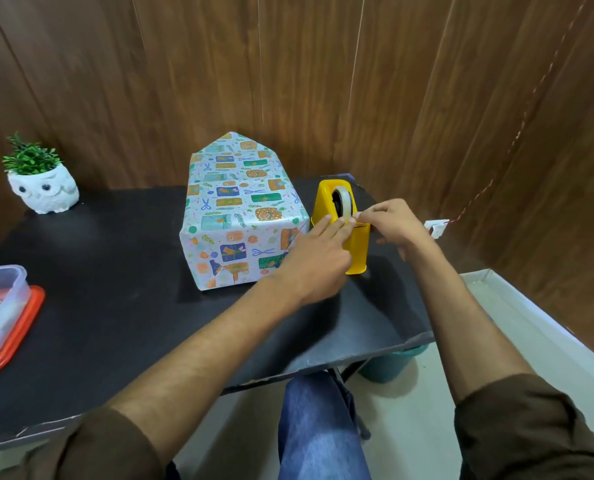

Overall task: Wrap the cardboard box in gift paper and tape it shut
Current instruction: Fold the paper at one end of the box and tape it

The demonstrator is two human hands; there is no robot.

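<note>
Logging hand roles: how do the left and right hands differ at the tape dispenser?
The left hand lies flat, fingers straight on the tape dispenser; the right hand's fingers curl, pinching the tape. The left hand overlaps the wrapped box; the right hand does not. Both meet at its front.

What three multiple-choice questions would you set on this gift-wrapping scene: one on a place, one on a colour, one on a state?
1. Where does the tape dispenser stand?
A) right of the wrapped box
B) on top of it
C) on the floor

2. Its colour?
A) red
B) yellow
C) green

3. Fingers of the right hand:
A) lie flat
B) hold scissors
C) pinch tape

Answers: 1A, it stands on the black table by the box's right side; 2B, its body is yellow; 3C, the fingertips meet on the tape at the cutter.
</note>
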